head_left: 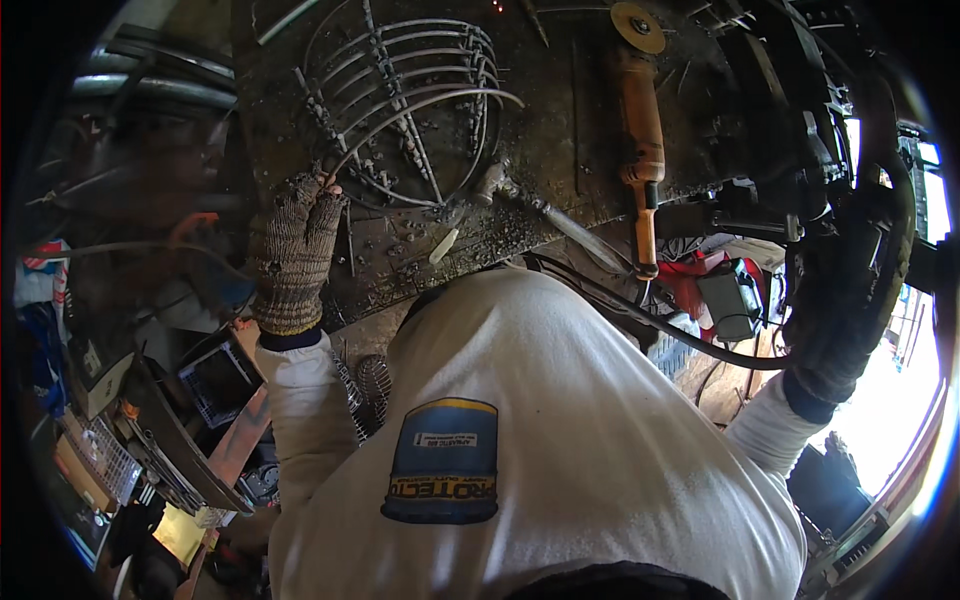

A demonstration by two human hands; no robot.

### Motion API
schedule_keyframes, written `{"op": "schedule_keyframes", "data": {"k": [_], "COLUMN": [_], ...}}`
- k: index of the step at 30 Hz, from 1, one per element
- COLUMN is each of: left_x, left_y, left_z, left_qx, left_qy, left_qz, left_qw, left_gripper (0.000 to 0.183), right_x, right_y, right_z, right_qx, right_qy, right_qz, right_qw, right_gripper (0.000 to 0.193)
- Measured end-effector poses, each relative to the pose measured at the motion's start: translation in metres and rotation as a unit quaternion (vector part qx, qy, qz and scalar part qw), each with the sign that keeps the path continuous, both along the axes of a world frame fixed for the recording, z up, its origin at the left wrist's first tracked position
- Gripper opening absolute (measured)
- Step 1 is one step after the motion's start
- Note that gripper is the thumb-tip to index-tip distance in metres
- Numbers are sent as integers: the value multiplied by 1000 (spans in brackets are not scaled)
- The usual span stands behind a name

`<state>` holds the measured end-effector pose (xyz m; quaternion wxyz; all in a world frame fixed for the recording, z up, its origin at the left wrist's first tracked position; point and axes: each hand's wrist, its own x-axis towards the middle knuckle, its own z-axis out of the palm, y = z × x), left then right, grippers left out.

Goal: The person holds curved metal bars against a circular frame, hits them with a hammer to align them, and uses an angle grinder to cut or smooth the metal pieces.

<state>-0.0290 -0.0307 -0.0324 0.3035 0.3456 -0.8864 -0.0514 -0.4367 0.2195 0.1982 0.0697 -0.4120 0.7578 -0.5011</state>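
My left hand (298,240), in a knitted glove with bared fingertips, is closed on the near end of a curved metal rod (435,100). That rod arcs over a cage-like frame of bent metal rods (403,130) on the dark workbench (540,90). Away to the right, my right hand (830,320) wears a dark glove and sits in shadow beside a black cable (715,352); its fingers cannot be made out. A hammer (560,220) lies between the frame and my body, close to a small pale flat piece (443,245).
An orange angle grinder (641,130) lies right of the frame, its disc at the far end. Dark metal parts (760,90) crowd the right side. A grey-green box (732,300) is below the bench edge. Clutter and a wire grid (100,455) fill the lower left.
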Motion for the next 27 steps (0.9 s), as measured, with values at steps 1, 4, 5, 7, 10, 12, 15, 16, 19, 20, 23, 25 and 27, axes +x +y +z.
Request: {"op": "schedule_keyframes", "data": {"k": [1, 4, 5, 7, 10, 12, 15, 16, 19, 20, 23, 25, 27], "left_x": [2, 3, 2, 1, 11, 12, 2, -1, -3, -3, -13, -14, -16], "left_y": [-1, -1, -1, -2, 0, -1, -1, -1, -3, -1, -2, -5, -6], "left_z": [-5, -15, -18, -18, -31, -31, -22, -21, -21, -15, 0, -2, 13], "left_qx": [-84, -27, -26, -45, -66, -74, -55, -37, -17, -17, 30, 20, 56], "left_qy": [-62, -50, -50, -56, -175, -183, -101, -49, -123, -126, -154, -167, -149], "left_qz": [-3, 65, 68, 80, 90, 93, 103, 109, 148, 152, 165, 155, 131], "left_qw": [995, 996, 996, 994, 978, 976, 988, 992, 981, 980, 974, 974, 979], "left_gripper": [23, 24, 24, 24, 27, 30, 28, 27, 26, 26, 27, 30, 30], "right_x": [2, 5, 1, -10, -28, -36, -48, -51, -61, -65, -70, -73, -76], "right_y": [-1, 0, 6, 22, 39, 46, 50, 49, 50, 52, 57, 60, 61], "right_z": [3, 20, 24, 31, 44, 46, 46, 44, 41, 41, 41, 41, 42], "right_qx": [9, 24, 21, 16, 16, 18, 23, 27, 33, 33, 39, 42, 46], "right_qy": [19, 93, 77, 41, 5, -13, -36, -43, -61, -67, -78, -83, -90], "right_qz": [-4, -17, -17, -21, -23, -21, -14, -12, -3, 0, 1, 1, 1], "right_qw": [1000, 995, 997, 999, 1000, 1000, 999, 999, 998, 997, 996, 996, 995], "right_gripper": [55, 55, 55, 55, 55, 54, 54, 54, 54, 54, 53, 53, 53]}}
